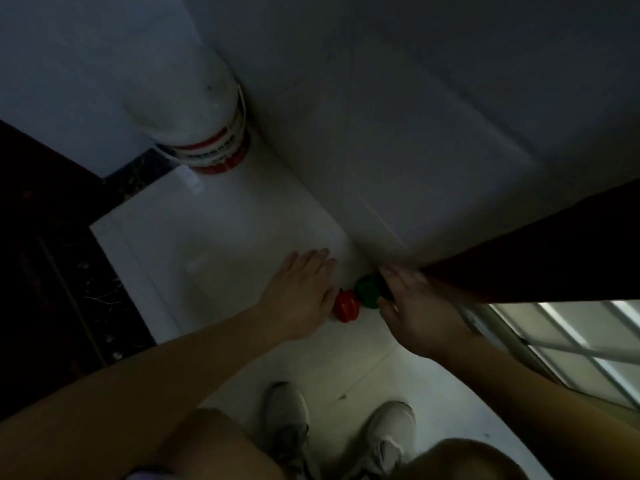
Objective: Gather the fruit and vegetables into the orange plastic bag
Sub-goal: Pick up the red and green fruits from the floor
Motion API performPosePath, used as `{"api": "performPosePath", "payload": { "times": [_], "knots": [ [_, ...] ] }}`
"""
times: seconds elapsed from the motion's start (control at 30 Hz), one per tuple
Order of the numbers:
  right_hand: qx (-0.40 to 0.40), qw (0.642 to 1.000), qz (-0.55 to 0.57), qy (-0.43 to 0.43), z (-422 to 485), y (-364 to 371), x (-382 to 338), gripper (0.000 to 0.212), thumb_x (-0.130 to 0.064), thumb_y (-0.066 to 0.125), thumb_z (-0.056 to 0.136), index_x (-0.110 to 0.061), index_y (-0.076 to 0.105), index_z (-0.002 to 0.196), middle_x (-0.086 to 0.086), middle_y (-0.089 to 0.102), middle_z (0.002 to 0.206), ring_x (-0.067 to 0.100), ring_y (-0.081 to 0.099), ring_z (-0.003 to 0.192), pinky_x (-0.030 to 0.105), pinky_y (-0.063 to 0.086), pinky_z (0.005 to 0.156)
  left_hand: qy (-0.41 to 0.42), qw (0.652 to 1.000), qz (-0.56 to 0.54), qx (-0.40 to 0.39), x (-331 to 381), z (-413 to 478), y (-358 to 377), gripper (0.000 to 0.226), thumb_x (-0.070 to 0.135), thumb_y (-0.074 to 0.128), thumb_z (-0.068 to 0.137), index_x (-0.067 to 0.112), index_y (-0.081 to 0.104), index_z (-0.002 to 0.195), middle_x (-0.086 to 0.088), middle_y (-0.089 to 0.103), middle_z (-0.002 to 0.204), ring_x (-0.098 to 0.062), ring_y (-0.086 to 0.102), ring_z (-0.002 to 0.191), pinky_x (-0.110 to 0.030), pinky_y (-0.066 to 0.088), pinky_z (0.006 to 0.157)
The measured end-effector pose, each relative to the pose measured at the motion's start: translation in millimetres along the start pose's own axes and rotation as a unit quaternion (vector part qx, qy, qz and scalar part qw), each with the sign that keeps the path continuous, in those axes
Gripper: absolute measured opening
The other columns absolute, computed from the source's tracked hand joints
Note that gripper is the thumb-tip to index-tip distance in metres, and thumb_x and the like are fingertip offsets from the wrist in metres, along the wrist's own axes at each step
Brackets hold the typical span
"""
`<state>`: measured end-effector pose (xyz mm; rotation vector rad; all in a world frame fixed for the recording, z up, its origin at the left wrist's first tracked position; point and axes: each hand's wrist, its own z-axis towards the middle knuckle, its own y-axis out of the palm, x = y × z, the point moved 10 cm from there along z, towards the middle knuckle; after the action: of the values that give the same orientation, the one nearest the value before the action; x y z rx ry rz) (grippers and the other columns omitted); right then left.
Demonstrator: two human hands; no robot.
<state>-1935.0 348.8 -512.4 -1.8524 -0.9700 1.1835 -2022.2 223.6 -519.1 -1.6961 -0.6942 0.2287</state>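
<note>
My flat left hand (300,293) touches the round red pepper (346,308). My right hand (419,303) grips the round green pepper (367,291). Neither is bagged.

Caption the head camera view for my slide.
Dim light: left hand beside the red pepper, right hand on the green pepper, on a white floor.

— Anything here that can be read?
— Only the white bucket (194,109) by the wall has printing: pale marks along its red band (218,142), too dim and blurred to read. Nothing else is legible.
</note>
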Motion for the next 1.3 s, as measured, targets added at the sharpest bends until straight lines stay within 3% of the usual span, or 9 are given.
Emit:
{"api": "performPosePath", "payload": {
  "times": [0.13,0.27,0.43,0.67,0.8,0.9,1.03,1.3],
  "knots": [
    [0.01,1.0,0.006,-0.005,22.0,72.1,34.2,0.056,-0.033,0.052,0.093,-0.01,0.04,0.142,0.009,0.042,0.144,0.024,0.036,0.133,0.028,0.028,0.107,0.039,0.999,0.006,-0.018,-9.4,23.9,79.7,0.057,0.042,0.032,0.1,0.013,0.03,0.149,-0.008,0.025,0.158,-0.024,0.026,0.142,-0.04,0.009,0.119],
    [-0.007,1.0,0.003,-0.01,41.5,138.5,55.1,0.06,-0.036,0.048,0.094,-0.012,0.033,0.146,0.007,0.036,0.149,0.021,0.029,0.138,0.028,0.025,0.112,0.049,0.998,-0.014,-0.027,-20.1,44.6,145.2,0.06,0.045,0.032,0.099,0.016,0.025,0.151,-0.006,0.021,0.159,-0.022,0.021,0.144,-0.037,0.007,0.118],
    [0.017,1.0,-0.011,0.014,63.1,175.5,83.9,0.059,-0.037,0.047,0.094,-0.013,0.032,0.146,0.006,0.036,0.149,0.019,0.028,0.138,0.025,0.023,0.11,0.061,0.996,-0.042,-0.039,-24.3,64.9,203.0,0.069,0.055,0.031,0.094,0.018,0.021,0.152,-0.004,0.02,0.159,-0.02,0.02,0.144,-0.035,0.009,0.117],
    [0.016,0.998,-0.015,0.055,77.6,196.5,97.6,0.062,-0.039,0.047,0.094,-0.015,0.027,0.147,0.006,0.029,0.153,0.019,0.022,0.141,0.032,0.027,0.111,0.038,0.994,-0.103,-0.027,-28.6,75.6,242.6,0.073,0.06,0.044,0.088,0.02,0.03,0.147,-0.003,0.034,0.152,-0.02,0.035,0.136,-0.032,0.026,0.11],
    [0.017,0.998,-0.019,0.064,85.7,206.9,103.2,0.067,-0.04,0.05,0.092,-0.015,0.023,0.148,0.005,0.026,0.154,0.02,0.02,0.142,0.032,0.031,0.108,0.032,0.991,-0.123,-0.039,-23.0,80.7,264.6,0.078,0.071,0.041,0.079,0.023,0.035,0.14,-0.001,0.041,0.143,-0.02,0.043,0.126,-0.035,0.039,0.1],
    [-0.009,0.997,-0.016,0.074,88.3,221.6,108.0,0.074,-0.04,0.052,0.092,-0.015,0.015,0.151,0.004,0.019,0.157,0.02,0.016,0.143,0.031,0.029,0.109,0.025,0.984,-0.166,-0.053,-19.8,79.5,274.3,0.073,0.068,0.051,0.079,0.025,0.038,0.136,0.003,0.046,0.134,-0.018,0.048,0.118,-0.036,0.047,0.091],
    [-0.015,0.997,-0.025,0.071,91.4,228.7,111.8,0.075,-0.03,0.059,0.09,-0.014,0.017,0.15,0.004,0.02,0.156,0.021,0.018,0.141,0.028,0.027,0.109,0.01,0.979,-0.194,-0.055,-24.1,82.7,278.2,0.073,0.057,0.063,0.078,0.023,0.039,0.138,0.003,0.046,0.134,-0.019,0.047,0.118,-0.039,0.046,0.092],
    [-0.011,0.997,-0.034,0.075,94.5,231.0,113.0,0.072,-0.016,0.062,0.087,-0.014,0.024,0.148,0.005,0.025,0.153,0.022,0.021,0.138,0.027,0.023,0.11,0.003,0.977,-0.211,-0.043,-30.1,77.5,278.0,0.074,0.054,0.069,0.076,0.022,0.042,0.137,0.002,0.047,0.134,-0.019,0.047,0.12,-0.036,0.045,0.095]
  ]
}}
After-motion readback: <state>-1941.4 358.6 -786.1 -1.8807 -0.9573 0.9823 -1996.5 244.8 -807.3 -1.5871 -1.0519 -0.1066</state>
